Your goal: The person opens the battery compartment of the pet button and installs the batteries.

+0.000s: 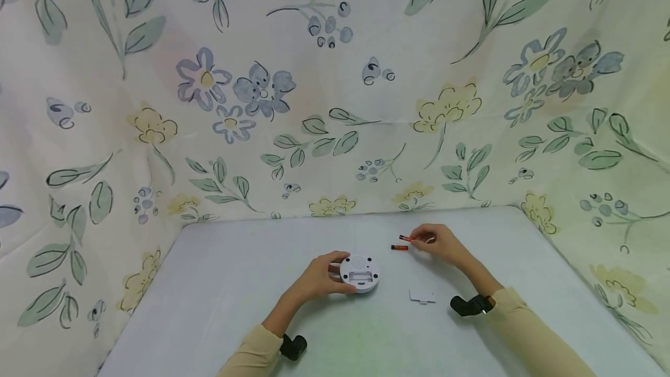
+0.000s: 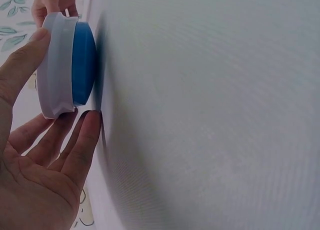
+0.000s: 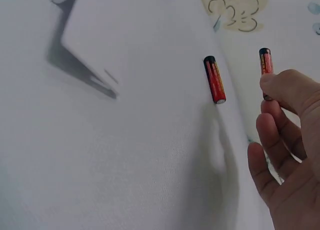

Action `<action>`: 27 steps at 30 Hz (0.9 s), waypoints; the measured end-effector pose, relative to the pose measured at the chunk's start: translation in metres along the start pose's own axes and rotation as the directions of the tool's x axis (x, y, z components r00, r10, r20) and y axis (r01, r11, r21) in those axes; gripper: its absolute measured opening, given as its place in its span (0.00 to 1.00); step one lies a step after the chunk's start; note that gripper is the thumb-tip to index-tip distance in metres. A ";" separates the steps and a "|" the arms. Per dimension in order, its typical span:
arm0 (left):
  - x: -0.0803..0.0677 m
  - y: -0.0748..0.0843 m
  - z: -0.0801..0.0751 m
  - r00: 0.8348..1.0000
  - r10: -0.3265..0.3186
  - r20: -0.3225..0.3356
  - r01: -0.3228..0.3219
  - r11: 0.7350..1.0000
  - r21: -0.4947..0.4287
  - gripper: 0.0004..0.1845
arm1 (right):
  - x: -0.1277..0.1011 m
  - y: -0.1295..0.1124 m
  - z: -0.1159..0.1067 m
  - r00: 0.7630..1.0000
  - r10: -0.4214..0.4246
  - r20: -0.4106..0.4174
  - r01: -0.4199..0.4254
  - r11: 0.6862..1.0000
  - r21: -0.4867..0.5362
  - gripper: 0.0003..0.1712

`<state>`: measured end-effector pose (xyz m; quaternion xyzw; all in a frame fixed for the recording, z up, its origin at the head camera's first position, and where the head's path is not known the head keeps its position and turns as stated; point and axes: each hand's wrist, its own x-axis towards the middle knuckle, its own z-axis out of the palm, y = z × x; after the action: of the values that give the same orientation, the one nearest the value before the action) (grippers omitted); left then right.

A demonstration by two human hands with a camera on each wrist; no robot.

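Note:
My left hand grips a round white device by its rim, thumb on the near side and fingers round the far side. Its underside faces up, showing speaker holes and a battery compartment with the cover off; the left wrist view reveals a blue part facing the table. Between thumb and fingertips, my right hand pinches a small red and black battery, raised over the table. Just beside it a second battery of the same kind lies on the table.
A small white battery cover with a tab lies on the white table, between the device and my right forearm. Beyond the table's back edge hangs a floral cloth. Black wrist cameras are strapped to both arms.

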<state>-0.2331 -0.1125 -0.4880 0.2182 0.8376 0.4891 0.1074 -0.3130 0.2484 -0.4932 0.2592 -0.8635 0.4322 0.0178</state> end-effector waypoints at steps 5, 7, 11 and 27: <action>0.000 0.002 0.000 1.000 0.001 -0.002 -0.001 1.000 0.002 0.41 | -0.007 -0.006 0.004 1.000 -0.015 -0.006 0.015 0.999 0.042 0.06; 0.000 0.002 0.000 1.000 0.001 -0.003 -0.001 1.000 0.000 0.41 | -0.010 -0.010 0.006 1.000 -0.023 -0.005 0.023 0.997 0.067 0.06; 0.000 0.002 0.000 1.000 -0.002 -0.004 0.002 1.000 -0.001 0.42 | -0.016 -0.017 0.008 0.999 -0.034 0.005 0.034 0.995 0.092 0.05; 0.000 0.002 0.000 1.000 -0.006 -0.005 0.006 1.000 0.008 0.41 | -0.030 -0.034 0.016 0.999 0.020 0.050 -0.029 0.983 0.180 0.06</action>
<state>-0.2329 -0.1117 -0.4866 0.2151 0.8406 0.4858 0.1059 -0.2682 0.2323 -0.4859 0.2593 -0.8242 0.5024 -0.0320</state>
